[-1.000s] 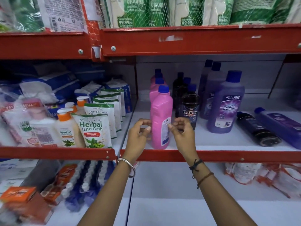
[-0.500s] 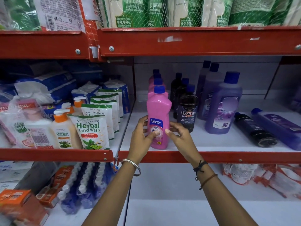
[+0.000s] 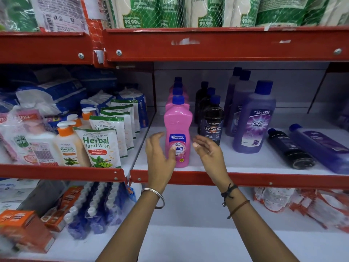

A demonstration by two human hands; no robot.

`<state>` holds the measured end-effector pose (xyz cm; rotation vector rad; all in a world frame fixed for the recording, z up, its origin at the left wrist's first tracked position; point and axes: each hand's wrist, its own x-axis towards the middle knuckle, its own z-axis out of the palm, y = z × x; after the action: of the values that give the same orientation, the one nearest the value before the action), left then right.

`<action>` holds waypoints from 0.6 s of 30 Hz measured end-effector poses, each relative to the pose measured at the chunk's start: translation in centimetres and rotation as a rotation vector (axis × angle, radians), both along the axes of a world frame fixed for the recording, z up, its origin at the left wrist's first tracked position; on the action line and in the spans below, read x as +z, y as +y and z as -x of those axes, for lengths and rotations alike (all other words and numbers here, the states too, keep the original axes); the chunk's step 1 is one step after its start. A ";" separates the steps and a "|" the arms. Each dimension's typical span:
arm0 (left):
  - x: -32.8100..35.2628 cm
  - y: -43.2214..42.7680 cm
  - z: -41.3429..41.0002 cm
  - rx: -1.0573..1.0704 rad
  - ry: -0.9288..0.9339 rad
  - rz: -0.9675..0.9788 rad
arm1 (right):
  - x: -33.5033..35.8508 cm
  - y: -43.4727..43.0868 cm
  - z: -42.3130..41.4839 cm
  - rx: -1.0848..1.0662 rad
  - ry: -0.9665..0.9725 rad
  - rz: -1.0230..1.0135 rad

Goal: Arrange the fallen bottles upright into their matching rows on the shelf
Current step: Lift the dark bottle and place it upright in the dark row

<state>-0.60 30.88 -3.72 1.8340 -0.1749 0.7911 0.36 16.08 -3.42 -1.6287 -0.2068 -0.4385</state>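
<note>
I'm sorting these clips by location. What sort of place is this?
Most likely a shop's cleaning-goods aisle: red metal shelves stocked with rows of identical pink bottles, Bactin floor cleaner and Herbal Hand Wash pouches.

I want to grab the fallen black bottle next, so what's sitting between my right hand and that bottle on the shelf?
In the head view, the upright purple Bactin bottle stands between the right hand and the fallen black bottle.

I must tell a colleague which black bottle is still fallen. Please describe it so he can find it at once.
On the middle white shelf with the red front edge, look right of the upright purple row. Two bottles lie there side by side. The fallen black bottle is the left, shorter one, beside the lying purple bottle.
</note>
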 end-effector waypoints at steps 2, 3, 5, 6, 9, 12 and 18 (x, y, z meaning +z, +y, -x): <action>0.6 -0.8 0.9 0.100 -0.215 -0.041 | 0.2 -1.1 0.5 -0.018 0.000 -0.024; 1.0 -2.0 1.2 0.121 -0.312 -0.078 | 0.3 -2.4 0.8 -0.030 -0.004 -0.030; 1.7 -4.2 1.4 0.093 -0.439 -0.156 | 0.7 -4.7 1.3 -0.059 -0.006 -0.030; 2.1 -5.3 1.4 0.047 -0.459 -0.180 | 0.8 -5.8 1.4 -0.083 -0.007 -0.020; 2.8 -10.0 0.9 -0.166 -0.419 -0.181 | 1.3 -10.6 1.9 -0.238 -0.012 -0.005; 2.9 -15.0 0.3 -0.329 -0.372 -0.204 | 1.7 -16.2 2.1 -0.377 0.032 -0.006; 2.4 -24.1 -1.3 -0.458 -0.008 -0.295 | 2.3 -24.4 2.3 -0.634 0.076 0.165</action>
<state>0.73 6.80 -1.33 1.9583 -0.7218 0.4653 -1.99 -8.36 -1.09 -1.8553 0.3521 -0.8541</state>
